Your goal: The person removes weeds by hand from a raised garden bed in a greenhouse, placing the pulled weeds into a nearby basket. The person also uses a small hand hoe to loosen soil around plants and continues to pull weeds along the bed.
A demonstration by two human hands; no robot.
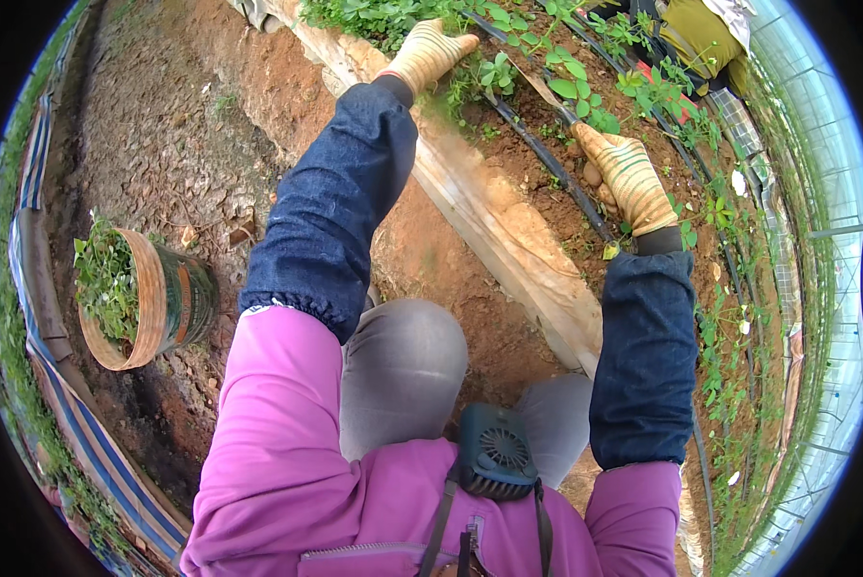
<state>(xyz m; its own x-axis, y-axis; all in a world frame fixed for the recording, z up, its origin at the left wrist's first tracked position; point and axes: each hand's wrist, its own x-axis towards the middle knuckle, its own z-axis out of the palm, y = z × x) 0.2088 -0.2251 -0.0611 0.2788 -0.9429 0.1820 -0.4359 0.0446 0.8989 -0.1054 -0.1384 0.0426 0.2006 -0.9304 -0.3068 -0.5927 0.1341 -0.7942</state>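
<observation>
My left hand [431, 56], in a striped knit work glove, reaches into low green weeds [374, 18] at the near edge of the planted bed. Its thumb points right; the other fingers are largely hidden, so I cannot tell whether they grip any stems. My right hand [628, 177], gloved alike, is closed around the handle of a hand tool with a narrow metal blade [536, 83]. The blade slants up and left among leafy plants [576, 79], towards my left hand. Just below the tool, a black drip irrigation pipe [554, 169] lies on the reddish soil.
A bucket [150, 299] on its side or tilted holds pulled greenery [107, 281] at left. Pale sheeting [504, 216] edges the bed. Another person [698, 43] is at the upper right. A portable fan [500, 451] hangs at my chest. Striped sheeting [78, 425] borders the path.
</observation>
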